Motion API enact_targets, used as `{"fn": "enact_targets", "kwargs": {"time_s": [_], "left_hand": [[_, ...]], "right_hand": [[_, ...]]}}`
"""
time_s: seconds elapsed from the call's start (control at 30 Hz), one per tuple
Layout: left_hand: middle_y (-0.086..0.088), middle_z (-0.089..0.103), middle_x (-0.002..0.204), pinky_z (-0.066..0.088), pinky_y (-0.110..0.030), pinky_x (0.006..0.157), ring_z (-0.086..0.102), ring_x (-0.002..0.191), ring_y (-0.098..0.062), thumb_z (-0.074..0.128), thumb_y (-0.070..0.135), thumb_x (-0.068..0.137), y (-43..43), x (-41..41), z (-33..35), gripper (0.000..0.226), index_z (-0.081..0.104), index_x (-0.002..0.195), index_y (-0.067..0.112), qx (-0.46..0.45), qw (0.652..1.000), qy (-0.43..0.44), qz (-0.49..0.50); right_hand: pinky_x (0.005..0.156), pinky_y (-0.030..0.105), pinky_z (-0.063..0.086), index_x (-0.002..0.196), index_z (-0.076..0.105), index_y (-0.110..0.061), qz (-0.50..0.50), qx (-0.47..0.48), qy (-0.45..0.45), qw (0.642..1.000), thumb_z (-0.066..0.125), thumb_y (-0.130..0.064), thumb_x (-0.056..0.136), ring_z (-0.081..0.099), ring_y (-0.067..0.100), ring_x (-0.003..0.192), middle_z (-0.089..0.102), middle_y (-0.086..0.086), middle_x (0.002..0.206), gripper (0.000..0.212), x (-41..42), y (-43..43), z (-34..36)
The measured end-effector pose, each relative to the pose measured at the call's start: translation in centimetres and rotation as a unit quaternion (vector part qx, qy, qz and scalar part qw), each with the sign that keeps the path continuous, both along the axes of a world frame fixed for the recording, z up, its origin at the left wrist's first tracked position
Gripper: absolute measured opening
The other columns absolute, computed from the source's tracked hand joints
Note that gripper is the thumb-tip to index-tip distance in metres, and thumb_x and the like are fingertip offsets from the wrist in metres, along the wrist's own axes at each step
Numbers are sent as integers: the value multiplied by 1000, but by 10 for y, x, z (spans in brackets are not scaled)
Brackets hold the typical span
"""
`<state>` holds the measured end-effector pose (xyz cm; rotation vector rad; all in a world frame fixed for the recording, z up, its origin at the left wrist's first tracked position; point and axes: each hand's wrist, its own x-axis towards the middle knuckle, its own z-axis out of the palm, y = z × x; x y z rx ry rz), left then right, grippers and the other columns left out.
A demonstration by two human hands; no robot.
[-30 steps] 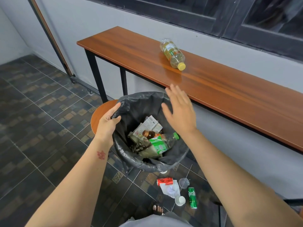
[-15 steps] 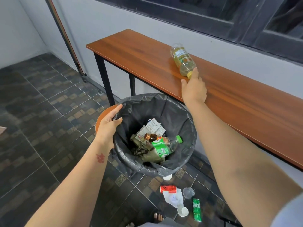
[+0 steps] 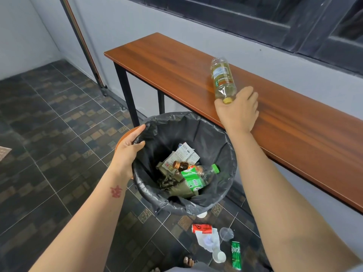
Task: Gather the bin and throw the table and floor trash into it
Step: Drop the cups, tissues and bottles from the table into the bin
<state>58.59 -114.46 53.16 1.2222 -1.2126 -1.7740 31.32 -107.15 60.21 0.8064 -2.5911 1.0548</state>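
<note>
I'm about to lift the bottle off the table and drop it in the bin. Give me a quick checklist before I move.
1. Right hand on bottle: ok, fingers curl round its cap end.
2. Cap in place: ok, so the yellow liquid should not spill.
3. Grip firm enough for a part-full bottle: cannot tell.
4. Bin steadied: ok, left hand grips its rim.
5. Room in bin: ok, the trash lies only at the bottom.
6. Bin close to the bottle: ok, it sits against the table edge, just below the right hand.
</note>
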Motion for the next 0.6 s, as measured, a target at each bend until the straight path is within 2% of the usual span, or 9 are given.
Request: {"fn": "enact_targets", "kwargs": {"time_s": [0.07,0.13,0.2,0.27,0.37,0.5,0.6], "left_hand": [[10,71,124,56,-44,98,69,112,-16,47,-5,100,1,0,1,55,70,124,39,3,1000,-3,3],[8,71,125,56,-44,97,69,111,-18,48,-5,100,2,-1,2,54,69,126,37,11,1000,3,6],[6,71,125,58,-42,94,71,109,-18,48,-6,100,4,-1,2,54,68,127,35,14,1000,11,8],[6,70,126,60,-37,88,70,110,-17,47,-7,100,5,-1,2,55,68,127,35,12,1000,15,7],[9,70,125,61,-28,80,71,106,-10,48,-7,99,4,-1,1,55,68,128,35,3,1000,12,8],[9,65,135,53,-39,101,62,122,-16,49,-5,100,4,-1,-2,55,68,126,39,-5,1000,0,6],[8,64,136,50,-46,105,59,127,-21,48,-4,101,4,0,-2,55,69,125,40,-3,1000,-5,2]], "right_hand": [[95,47,40,132,36,-17,10,-4,-27,1000,64,-57,67,50,33,118,46,10,132,81,0,-4,4],[103,49,38,149,19,-25,49,32,-48,997,66,-60,74,43,35,131,33,13,151,94,-2,-11,9],[103,49,40,153,10,-32,83,62,-65,992,66,-52,84,40,37,135,21,13,158,91,-4,-17,11],[99,46,45,153,16,-31,90,51,-85,991,65,-40,89,46,36,131,26,13,156,80,-5,-18,10],[92,42,48,150,27,-28,92,12,-76,993,65,-32,89,55,34,118,43,13,140,72,0,-13,6],[83,33,46,146,35,-29,107,-42,-48,992,66,-34,85,59,28,108,51,9,128,68,13,10,-4],[80,27,42,144,39,-30,140,-71,-38,987,68,-35,82,58,23,107,54,6,126,68,25,34,-12]]}}
